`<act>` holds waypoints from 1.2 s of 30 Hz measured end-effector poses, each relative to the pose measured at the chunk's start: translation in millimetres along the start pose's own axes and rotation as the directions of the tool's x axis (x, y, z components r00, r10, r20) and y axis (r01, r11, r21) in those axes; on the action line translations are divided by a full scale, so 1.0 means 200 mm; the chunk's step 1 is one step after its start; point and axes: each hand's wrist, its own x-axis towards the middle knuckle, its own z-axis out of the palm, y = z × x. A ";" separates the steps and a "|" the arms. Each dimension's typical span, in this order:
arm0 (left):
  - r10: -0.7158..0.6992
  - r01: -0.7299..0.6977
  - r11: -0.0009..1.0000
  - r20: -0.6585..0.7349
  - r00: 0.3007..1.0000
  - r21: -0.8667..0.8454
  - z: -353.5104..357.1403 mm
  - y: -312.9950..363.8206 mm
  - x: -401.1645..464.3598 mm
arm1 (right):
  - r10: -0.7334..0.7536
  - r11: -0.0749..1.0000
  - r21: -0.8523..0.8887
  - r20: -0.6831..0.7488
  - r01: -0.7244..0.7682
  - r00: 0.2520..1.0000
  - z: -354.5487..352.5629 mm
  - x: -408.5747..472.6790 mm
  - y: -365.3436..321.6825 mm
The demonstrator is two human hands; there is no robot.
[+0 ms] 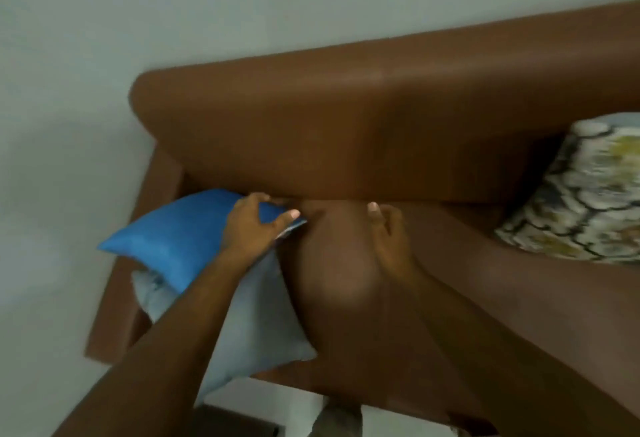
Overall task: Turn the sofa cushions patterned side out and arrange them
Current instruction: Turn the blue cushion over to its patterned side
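Three cushions lie on the brown sofa (346, 117): a grey cushion (256, 325) nearest, a blue cushion (180, 232) overlapping it, a patterned cushion (581, 194) far right. The left hand (252, 225) pinches the blue cushion's corner; the right hand (388, 232) hovers spread, holding nothing.

A pale wall (173, 3) behind, light floor (45, 298) beside a dark object (235, 422)

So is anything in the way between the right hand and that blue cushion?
Nothing visible. The left hand already grips the blue cushion at its corner. The right hand hovers open just beside it, with only bare brown sofa seat between them. The pale grey cushion lies under the blue one, not in the path.
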 end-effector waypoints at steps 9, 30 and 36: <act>-0.465 0.445 0.885 -0.211 0.860 -0.138 -0.50 -1.21 0.25 | 0.026 0.880 -0.459 0.303 0.121 0.953 1.25 -0.09 -0.02; 0.003 0.346 0.540 0.413 0.911 -0.767 0.27 -0.45 0.22 | -0.334 0.128 -0.812 0.506 0.570 0.795 1.34 0.38 -0.70; -0.436 0.489 0.177 0.377 0.817 -0.854 0.26 -0.72 0.32 | -0.484 0.434 -0.674 0.385 0.598 0.786 0.79 0.47 -0.46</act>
